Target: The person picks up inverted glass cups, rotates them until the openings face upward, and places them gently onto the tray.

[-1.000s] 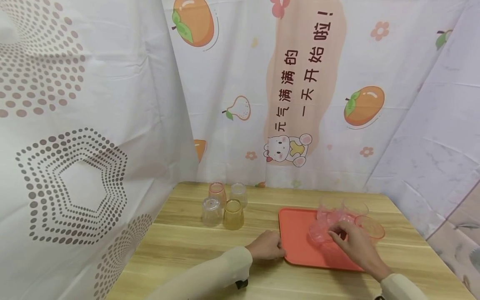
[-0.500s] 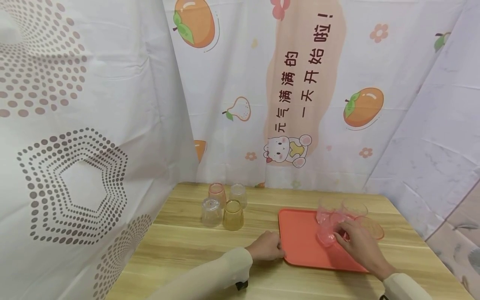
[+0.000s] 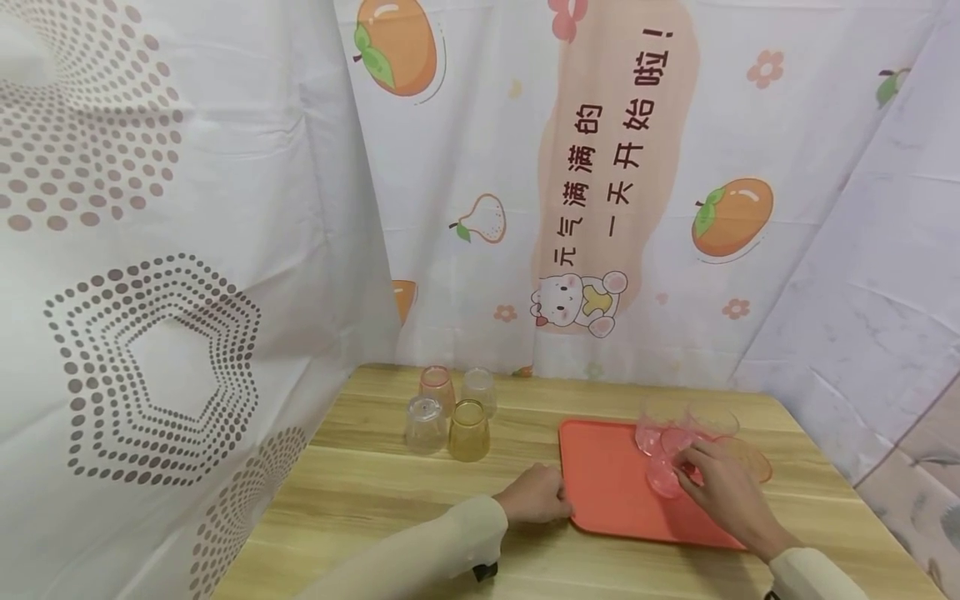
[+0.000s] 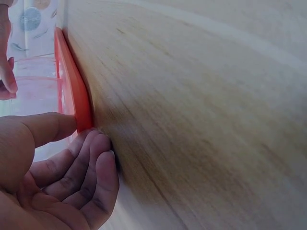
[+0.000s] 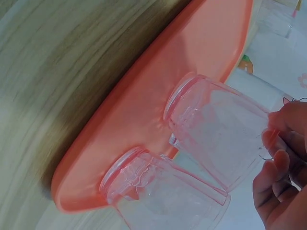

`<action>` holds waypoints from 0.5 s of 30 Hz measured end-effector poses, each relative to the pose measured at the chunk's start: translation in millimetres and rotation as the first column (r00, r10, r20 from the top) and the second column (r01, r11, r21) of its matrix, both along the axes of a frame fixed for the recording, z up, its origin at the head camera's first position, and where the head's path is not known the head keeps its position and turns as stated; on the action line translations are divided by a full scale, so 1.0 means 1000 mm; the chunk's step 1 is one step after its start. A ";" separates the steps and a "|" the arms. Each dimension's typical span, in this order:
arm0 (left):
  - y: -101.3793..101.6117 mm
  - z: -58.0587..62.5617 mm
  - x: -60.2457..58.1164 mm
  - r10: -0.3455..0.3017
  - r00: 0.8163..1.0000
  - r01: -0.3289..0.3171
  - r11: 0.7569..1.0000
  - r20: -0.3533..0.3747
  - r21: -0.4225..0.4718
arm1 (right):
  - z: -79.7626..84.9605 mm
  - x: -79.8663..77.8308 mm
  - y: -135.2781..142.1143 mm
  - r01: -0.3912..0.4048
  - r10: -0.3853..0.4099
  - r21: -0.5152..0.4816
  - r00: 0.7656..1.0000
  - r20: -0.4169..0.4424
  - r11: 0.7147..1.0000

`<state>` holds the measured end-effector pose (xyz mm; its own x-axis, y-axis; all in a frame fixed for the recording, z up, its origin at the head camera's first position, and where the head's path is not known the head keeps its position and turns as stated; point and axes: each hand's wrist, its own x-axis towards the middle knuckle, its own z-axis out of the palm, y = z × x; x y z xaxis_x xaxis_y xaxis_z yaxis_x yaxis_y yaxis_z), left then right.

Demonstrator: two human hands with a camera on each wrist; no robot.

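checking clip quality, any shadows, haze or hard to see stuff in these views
Head view: light even, transparent tumblers on the red tray look faint; left wrist view: hazy, shadow on the tabletop beside the tray; right wrist view: shadow along the tray's edge.

A plain, long, cream left sleeve point(image 3: 408, 554) ends in a softly creased left cuff point(image 3: 486, 527). Just below that cuff shows a small black piece point(image 3: 486, 572); just beyond it, a bare left hand point(image 3: 535, 493). Well to the cuff's right are a matching cream right sleeve point(image 3: 813, 573), a partly cropped dark strip point(image 3: 772, 595) and a bare right hand point(image 3: 726, 490).
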<state>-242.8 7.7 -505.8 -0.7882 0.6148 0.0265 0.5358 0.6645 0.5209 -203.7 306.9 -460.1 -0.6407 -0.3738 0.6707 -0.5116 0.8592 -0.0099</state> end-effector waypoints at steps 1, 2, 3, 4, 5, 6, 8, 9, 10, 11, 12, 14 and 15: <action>0.000 0.000 0.000 0.000 1.000 0.000 1.000 0.004 0.000 | 0.000 0.000 0.000 0.000 0.000 0.003 1.000 0.001 1.000; 0.000 0.000 -0.001 -0.001 1.000 0.001 1.000 0.007 0.001 | 0.000 -0.001 0.001 -0.002 0.002 0.004 1.000 0.001 1.000; 0.001 -0.001 -0.001 0.000 1.000 0.000 1.000 0.006 0.007 | -0.001 -0.001 0.001 -0.002 0.002 0.008 1.000 0.001 1.000; 0.001 -0.002 -0.001 -0.001 1.000 0.001 1.000 0.004 0.007 | -0.001 -0.001 0.001 0.001 -0.001 0.014 1.000 -0.001 1.000; 0.001 -0.002 -0.002 -0.001 1.000 0.001 1.000 0.003 0.007 | -0.001 -0.002 0.002 0.003 -0.003 0.021 1.000 -0.005 1.000; 0.001 -0.004 -0.002 -0.001 1.000 0.001 1.000 0.002 0.004 | -0.001 -0.002 0.002 0.006 -0.006 0.027 1.000 -0.007 1.000; 0.002 -0.006 -0.003 0.001 1.000 -0.001 1.000 -0.005 0.003 | -0.002 -0.002 0.002 0.013 -0.012 0.037 1.000 -0.012 0.999; 0.002 -0.007 -0.003 0.003 1.000 -0.003 1.000 -0.009 0.001 | -0.002 -0.002 0.002 0.017 -0.017 0.042 1.000 -0.011 0.999; 0.002 -0.008 -0.004 0.004 1.000 -0.004 1.000 -0.008 -0.003 | -0.002 -0.002 0.002 0.023 -0.022 0.044 1.000 -0.010 0.999; 0.003 -0.008 -0.004 0.006 1.000 -0.006 1.000 -0.010 -0.003 | -0.002 -0.002 0.002 0.026 -0.026 0.044 1.000 -0.005 0.999; 0.003 -0.009 -0.004 0.009 1.000 -0.009 1.000 -0.010 -0.003 | -0.002 -0.002 0.002 0.030 -0.030 0.043 1.000 0.000 0.999; 0.003 -0.009 -0.004 0.013 1.000 -0.013 1.000 -0.009 -0.004 | -0.001 -0.003 0.001 0.034 -0.034 0.039 0.999 0.008 0.999; 0.003 -0.009 -0.004 0.015 1.000 -0.015 1.000 -0.007 -0.005 | -0.001 -0.003 0.001 0.036 -0.036 0.035 0.999 0.012 0.999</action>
